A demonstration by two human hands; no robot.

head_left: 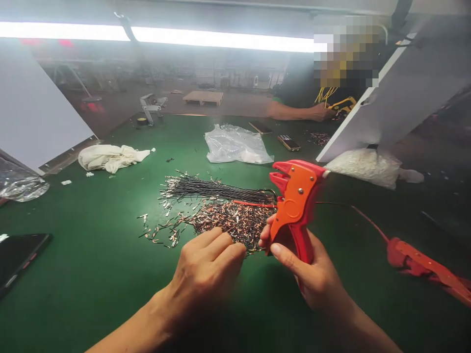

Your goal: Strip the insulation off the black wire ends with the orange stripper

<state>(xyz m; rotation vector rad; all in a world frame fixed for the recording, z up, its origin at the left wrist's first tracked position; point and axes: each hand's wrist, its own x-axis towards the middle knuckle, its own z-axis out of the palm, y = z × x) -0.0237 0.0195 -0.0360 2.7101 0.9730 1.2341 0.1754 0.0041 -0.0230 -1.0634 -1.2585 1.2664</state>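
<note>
My right hand (312,274) grips an orange and red wire stripper (298,196) by its handles, jaws up and pointing left. To its left, my left hand (209,260) is closed with the fingers curled under; what they hold, if anything, is hidden. Just beyond both hands lies a pile of short wire offcuts (235,220), black with coppery bits. Behind that pile rests a bundle of black wires (217,189) with metal terminals at the left ends. A red strip (253,203) crosses between bundle and pile, its right end hidden by the stripper.
A second orange stripper (423,260) lies at right. On the green table (91,274) are a clear plastic bag (237,144), a pale cloth (110,157), a filled white bag (364,166), a dark phone-like device (22,260) and two phones (289,142). Across the table, a person's arm (294,112) rests.
</note>
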